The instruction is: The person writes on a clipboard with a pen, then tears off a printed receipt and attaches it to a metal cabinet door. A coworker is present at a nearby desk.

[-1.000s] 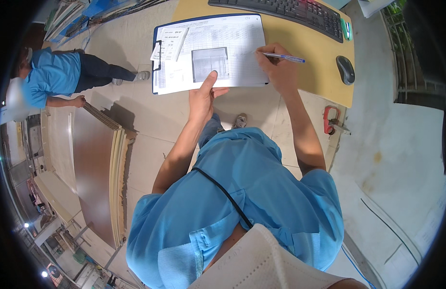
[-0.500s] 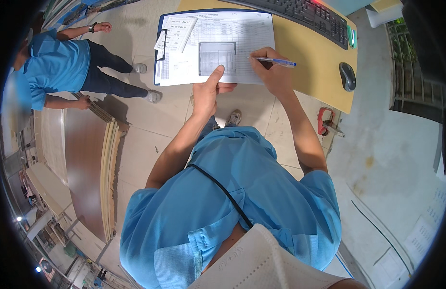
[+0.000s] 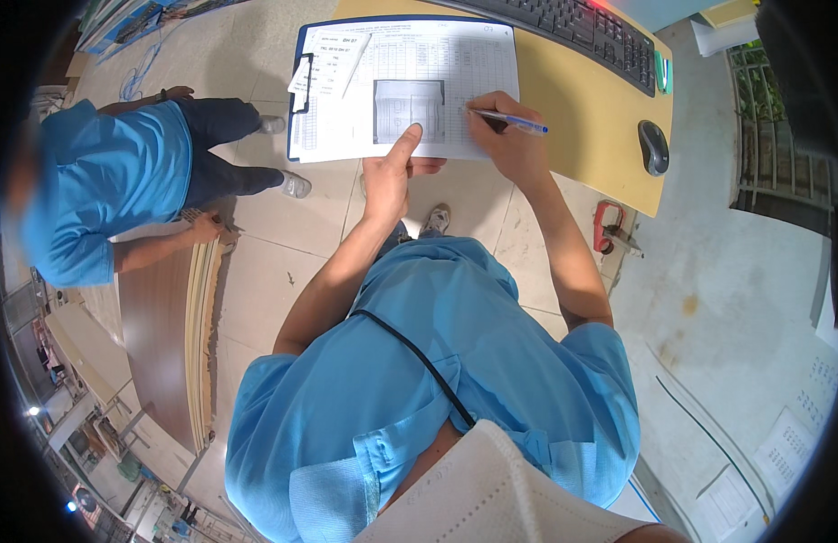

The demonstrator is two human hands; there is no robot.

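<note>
Two hands: both busy. My left hand (image 3: 389, 184) has the near edge pinched, thumb on top, fingers tucked underneath; my right hand (image 3: 509, 140) is curled tight round a slim blue-and-white plastic pen (image 3: 530, 126).
Clipboard: thin, dark blue, rectangular clipboard (image 3: 301, 41), out on the far side of me. Its left part sticks out past the flat yellow tabletop (image 3: 586, 136), its right part is over it. Can't tell if it's resting on there or just held up.
Long way: left to right, clip end on the left.
Pen vs page: tip aims left at the right part of the page, tail goes right and a touch nearer me. Touching the paper? Honestly can't tell, my fingers crowd it.
Nearer hand: the right one's closest to the right end; the left one's about midway along the near edge.
Paper: white printed sheets (image 3: 346, 131) with fine grid lines, plus a grey rectangular picture (image 3: 408, 104) with my left thumb over its near part.
Clip end: small white paper slips (image 3: 333, 59) beside the black metal clip (image 3: 306, 77).
Far right: long black keyboard (image 3: 573, 27), with a rounded dark mouse (image 3: 653, 147) nearer me.
</note>
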